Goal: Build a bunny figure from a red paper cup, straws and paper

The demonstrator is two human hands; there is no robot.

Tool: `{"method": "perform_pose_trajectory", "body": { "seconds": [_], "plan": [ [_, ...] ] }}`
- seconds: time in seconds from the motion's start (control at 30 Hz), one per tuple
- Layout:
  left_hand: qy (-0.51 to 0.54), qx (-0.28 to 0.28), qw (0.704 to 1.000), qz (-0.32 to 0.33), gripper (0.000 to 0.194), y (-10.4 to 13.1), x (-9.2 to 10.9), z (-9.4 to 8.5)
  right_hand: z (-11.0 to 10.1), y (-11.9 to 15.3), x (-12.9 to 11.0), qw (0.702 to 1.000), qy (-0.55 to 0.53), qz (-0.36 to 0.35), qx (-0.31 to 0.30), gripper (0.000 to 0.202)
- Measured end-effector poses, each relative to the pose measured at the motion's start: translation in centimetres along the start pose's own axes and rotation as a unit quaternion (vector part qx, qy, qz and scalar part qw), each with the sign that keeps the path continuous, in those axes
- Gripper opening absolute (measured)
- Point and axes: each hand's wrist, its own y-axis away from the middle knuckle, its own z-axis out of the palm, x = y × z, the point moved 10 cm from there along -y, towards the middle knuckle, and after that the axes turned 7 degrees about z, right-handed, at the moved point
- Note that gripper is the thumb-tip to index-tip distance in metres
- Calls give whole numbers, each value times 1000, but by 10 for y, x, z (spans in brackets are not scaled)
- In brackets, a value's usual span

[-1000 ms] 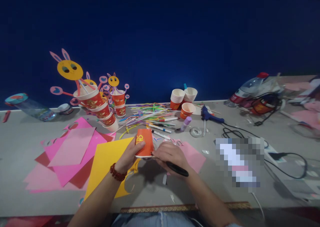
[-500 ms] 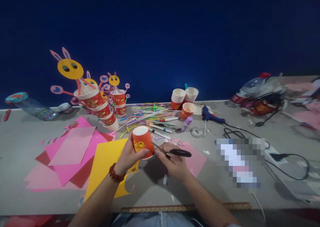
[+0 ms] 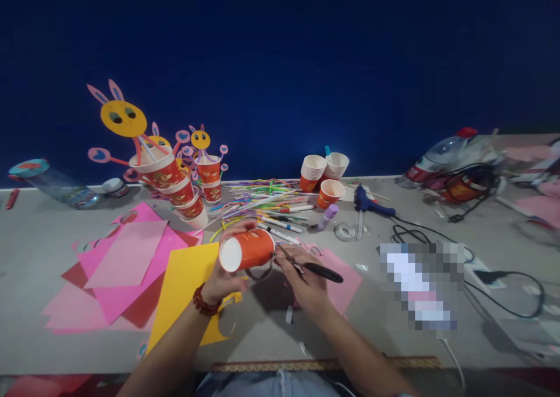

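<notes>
A red paper cup (image 3: 257, 249) lies tilted on its side in my left hand (image 3: 223, 277), its white round end turned toward the lower left. The fingers wrap behind it, and a beaded bracelet circles the wrist. My right hand (image 3: 306, 280) grips scissors (image 3: 321, 271) with black handles. Their narrow blades point up and left, close to the cup's right end; whether they touch it is hard to tell. A thin dark curved strip hangs below the cup.
Yellow paper (image 3: 175, 292) and pink sheets (image 3: 126, 254) lie left. Decorated stacked cups (image 3: 164, 178) stand behind them. Pens and straws (image 3: 266, 204) spread across the middle. A blue glue gun (image 3: 370, 203), tape (image 3: 345, 232) and a pixelated object (image 3: 420, 286) are at right.
The cup has tipped from nearly upright to sideways, its white end now facing lower left. My left thumb has come off its front. The scissors' handles have moved slightly right and down.
</notes>
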Motion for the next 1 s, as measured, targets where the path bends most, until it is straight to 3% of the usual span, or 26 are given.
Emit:
{"method": "perform_pose_trajectory", "body": {
  "seconds": [0.07,0.13,0.2,0.27,0.37,0.43,0.6,0.8,1.0],
  "plan": [
    [81,16,997,-2,67,-5,7,3,-3,-1,-12,997,38,-72,-4,14],
    [140,0,988,-59,74,-7,4,12,-3,0,-22,989,75,-128,-22,19],
    [155,-30,980,-121,67,-5,-2,21,-2,2,-29,979,106,-167,-48,23],
    [158,-55,971,-170,58,-1,-9,25,-1,3,-33,972,129,-185,-69,23],
    [169,-96,955,-226,73,7,-19,33,-1,2,-35,969,143,-186,-79,21],
    [172,-111,948,-242,71,10,-21,37,-2,2,-34,972,134,-181,-67,19],
    [172,-85,962,-195,57,8,-14,39,-7,2,-28,985,97,-145,-11,16],
    [82,-84,988,-100,58,5,-13,34,-13,-1,-21,994,44,-92,46,15],
    [-29,-105,994,-17,52,2,-2,30,-8,-6,4,995,-43,74,45,25]
  ]
}}
